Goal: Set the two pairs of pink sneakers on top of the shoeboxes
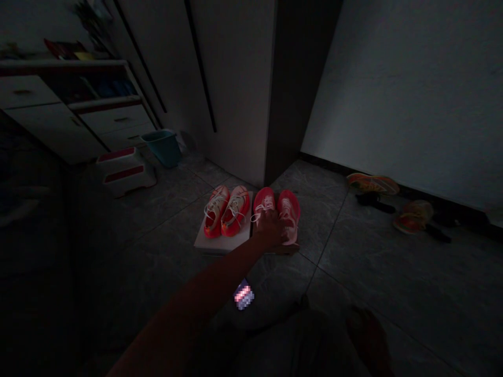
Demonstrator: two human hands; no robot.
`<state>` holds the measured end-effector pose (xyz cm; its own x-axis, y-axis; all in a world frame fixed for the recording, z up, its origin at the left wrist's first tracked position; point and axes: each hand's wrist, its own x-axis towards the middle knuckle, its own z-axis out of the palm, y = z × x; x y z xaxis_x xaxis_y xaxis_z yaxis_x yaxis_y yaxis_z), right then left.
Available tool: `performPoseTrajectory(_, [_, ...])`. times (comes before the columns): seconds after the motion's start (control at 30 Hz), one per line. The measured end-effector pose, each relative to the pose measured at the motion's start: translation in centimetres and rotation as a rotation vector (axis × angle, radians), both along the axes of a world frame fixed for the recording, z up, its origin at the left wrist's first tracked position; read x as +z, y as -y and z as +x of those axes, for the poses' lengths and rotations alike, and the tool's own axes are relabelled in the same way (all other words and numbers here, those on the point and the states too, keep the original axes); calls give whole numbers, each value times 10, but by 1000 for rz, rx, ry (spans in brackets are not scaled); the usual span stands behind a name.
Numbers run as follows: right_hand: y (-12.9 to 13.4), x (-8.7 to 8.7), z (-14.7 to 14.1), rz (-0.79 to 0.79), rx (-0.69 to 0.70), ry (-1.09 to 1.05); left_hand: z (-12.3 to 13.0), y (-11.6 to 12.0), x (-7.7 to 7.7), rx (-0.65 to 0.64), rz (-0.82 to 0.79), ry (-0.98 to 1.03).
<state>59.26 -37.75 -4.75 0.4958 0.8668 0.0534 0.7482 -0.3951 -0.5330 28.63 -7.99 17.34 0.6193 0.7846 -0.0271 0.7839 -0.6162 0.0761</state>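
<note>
- Dim grey floor tiles (365, 262) run up to a pale wall, with drawers (78, 120), a step stool (126, 170) and a teal bucket (163, 146) at the far left.
- Our left hand (272, 229) reaches out and rests on the pink shoes (277, 209), which sit on a box (288, 248); we cannot tell whether the fingers grip.
- Just beside them, red shoes (227, 210) sit on a white box (220, 242).
- More shoes (373, 183) lie along the right wall.

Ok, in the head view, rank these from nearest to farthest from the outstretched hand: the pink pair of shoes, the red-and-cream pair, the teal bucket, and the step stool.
1. Pink pair of shoes: under the left hand, on the right box; its fingers rest on them.
2. Red-and-cream pair: just left, on the white box.
3. Step stool: farther left, by the drawers.
4. Teal bucket: behind the stool, by the wall, though close to call with the stool.
</note>
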Motion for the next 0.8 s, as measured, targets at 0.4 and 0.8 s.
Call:
performPoseTrajectory(0.4, [-226,49,-45,41,106,-649,-4,3,-15,27,47,144])
performPoseTrajectory(0.8, [-302,79,-116,-174,53,-1406,-284,35,-95,755,179,870])
